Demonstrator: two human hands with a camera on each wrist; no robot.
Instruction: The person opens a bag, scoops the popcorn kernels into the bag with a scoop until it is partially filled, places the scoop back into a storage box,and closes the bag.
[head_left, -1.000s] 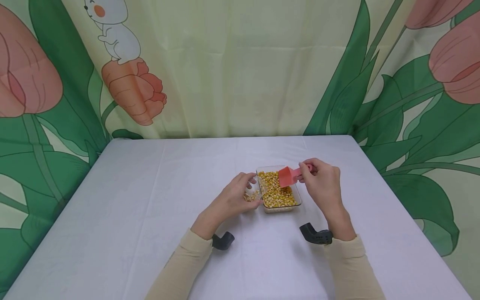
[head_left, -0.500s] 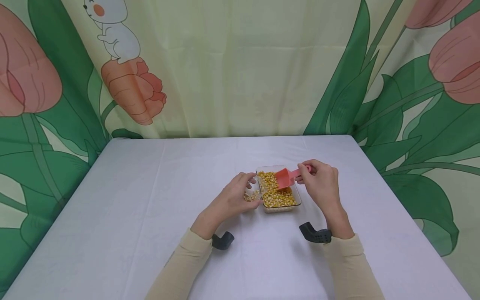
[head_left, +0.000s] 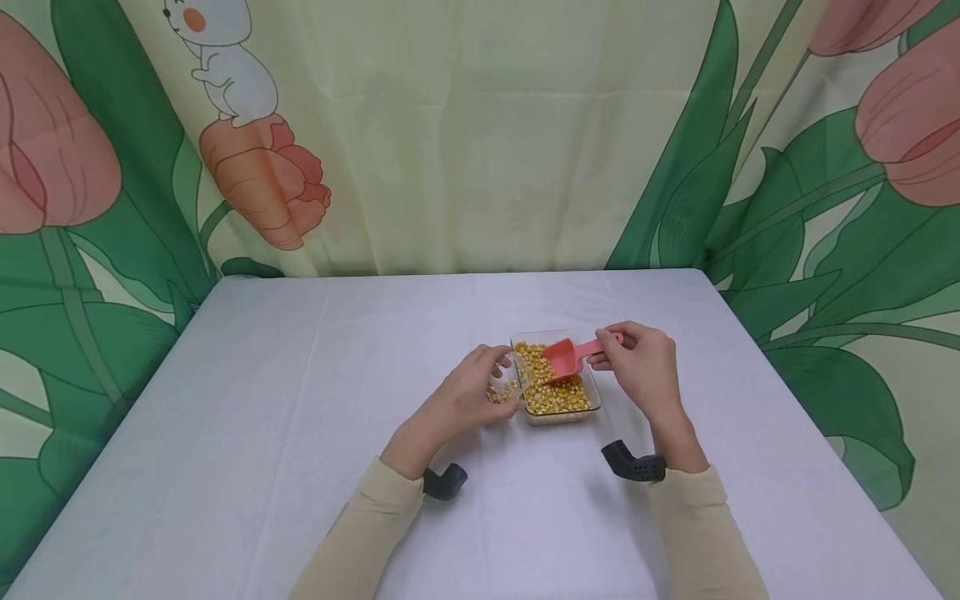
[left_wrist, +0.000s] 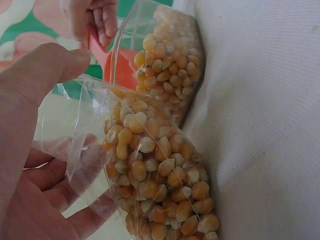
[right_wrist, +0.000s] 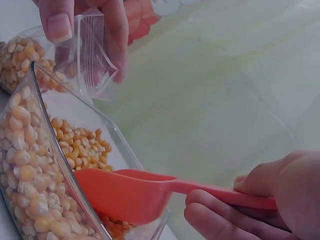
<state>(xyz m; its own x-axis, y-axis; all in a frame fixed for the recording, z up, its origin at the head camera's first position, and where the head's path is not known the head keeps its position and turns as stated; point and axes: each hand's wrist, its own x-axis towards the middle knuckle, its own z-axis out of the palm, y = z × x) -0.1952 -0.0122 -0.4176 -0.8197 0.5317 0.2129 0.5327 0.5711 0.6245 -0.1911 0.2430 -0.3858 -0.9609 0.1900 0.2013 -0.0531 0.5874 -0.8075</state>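
Observation:
A rectangular glass container (head_left: 564,416) of yellow corn kernels (head_left: 553,397) stands on the table. My right hand (head_left: 643,367) pinches the handle of a pink-red scoop (right_wrist: 125,195) between thumb and fingers. The scoop's bowl dips over the near rim into the corn, tilted down toward the left. Just left of the container, my left hand (head_left: 474,390) holds a clear zip-lock bag (left_wrist: 155,170) by its mouth, thumb on one side and fingers on the other. Kernels fill the bag's lower part, and its mouth gapes beside the container's rim.
A white cloth covers the table (head_left: 337,500). Behind it hangs a curtain (head_left: 465,167) printed with tulips, a rabbit and a carrot. Black wrist mounts (head_left: 633,464) protrude inward below both hands.
The scoop has moved left and slightly down across the corn, its bowl tipping further toward the bag. My left hand and the bag have stayed in place.

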